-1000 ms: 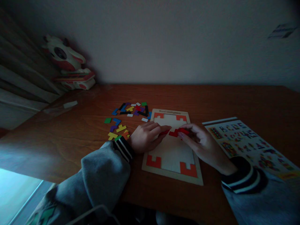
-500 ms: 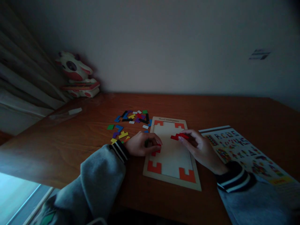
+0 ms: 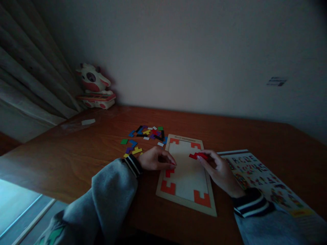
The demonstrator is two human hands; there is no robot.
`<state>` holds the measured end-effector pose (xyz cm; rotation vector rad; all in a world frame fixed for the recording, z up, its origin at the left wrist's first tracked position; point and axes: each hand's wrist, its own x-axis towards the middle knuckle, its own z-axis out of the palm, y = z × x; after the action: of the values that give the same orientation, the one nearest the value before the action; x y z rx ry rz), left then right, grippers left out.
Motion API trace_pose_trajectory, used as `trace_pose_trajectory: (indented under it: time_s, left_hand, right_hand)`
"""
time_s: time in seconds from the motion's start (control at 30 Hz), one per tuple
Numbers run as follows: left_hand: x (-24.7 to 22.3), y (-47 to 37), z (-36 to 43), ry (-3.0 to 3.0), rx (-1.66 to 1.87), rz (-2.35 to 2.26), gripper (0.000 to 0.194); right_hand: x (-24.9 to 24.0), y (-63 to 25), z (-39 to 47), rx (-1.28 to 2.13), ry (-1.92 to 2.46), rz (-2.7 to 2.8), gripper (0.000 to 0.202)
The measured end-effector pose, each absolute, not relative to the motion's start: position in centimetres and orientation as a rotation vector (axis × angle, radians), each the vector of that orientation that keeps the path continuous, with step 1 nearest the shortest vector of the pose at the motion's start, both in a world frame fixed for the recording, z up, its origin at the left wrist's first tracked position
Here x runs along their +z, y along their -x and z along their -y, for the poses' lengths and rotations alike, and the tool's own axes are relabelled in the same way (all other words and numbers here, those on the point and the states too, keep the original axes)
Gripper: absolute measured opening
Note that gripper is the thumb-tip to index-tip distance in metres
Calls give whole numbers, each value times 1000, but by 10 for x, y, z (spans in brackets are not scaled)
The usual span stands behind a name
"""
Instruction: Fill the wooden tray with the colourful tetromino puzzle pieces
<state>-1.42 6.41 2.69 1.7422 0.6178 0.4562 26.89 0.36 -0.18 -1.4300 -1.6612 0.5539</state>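
A wooden puzzle tray (image 3: 187, 208) lies in front of me, with an orange-red piece in each of its corners. My left hand (image 3: 157, 159) is over the tray's left side, thumb and fingers pinched together on a red puzzle piece (image 3: 169, 173) that lies inside the left edge. Part of that piece is hidden under the fingertips. Above the right side of the tray, my right hand (image 3: 217, 168) holds red puzzle pieces (image 3: 196, 156) between thumb and fingers; how many is unclear. The tray's middle shows its pale base.
Loose coloured puzzle pieces (image 3: 137, 150) are scattered left of the tray. A printed pattern sheet (image 3: 270, 180) lies to the right, partly under my right sleeve. A cow-shaped toy (image 3: 95, 85) stands at the back left by the curtain (image 3: 33, 81). The wall borders the table's back.
The view has tilted and shifted slightly. More of the red piece shows below my left fingertips. My right hand keeps its red pieces over the tray's right side.
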Motion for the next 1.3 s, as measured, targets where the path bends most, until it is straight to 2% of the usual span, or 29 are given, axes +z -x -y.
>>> trace_pose_trajectory:
  time_s: [0.27,0.47,0.7,0.87,1.3]
  left_hand:
    - [27,14,-64,-1475,317,-605,43]
    - [28,15,-66,-1493,401,-495,32]
    - [22,20,-71,-1592,364,-498,46]
    - [22,25,-74,-1715,289,-523,23]
    - [29,20,-71,-2388,413,-392,10]
  right_hand:
    - [-4,-271,-3,534,1451,1699,30]
    - [-3,-271,-3,545,1466,1695,32]
    - [-6,-272,-4,533,1471,1723,31]
    - [-9,-274,-4,543,1452,1728,30]
    - [-6,-273,-3,543,1456,1782,29]
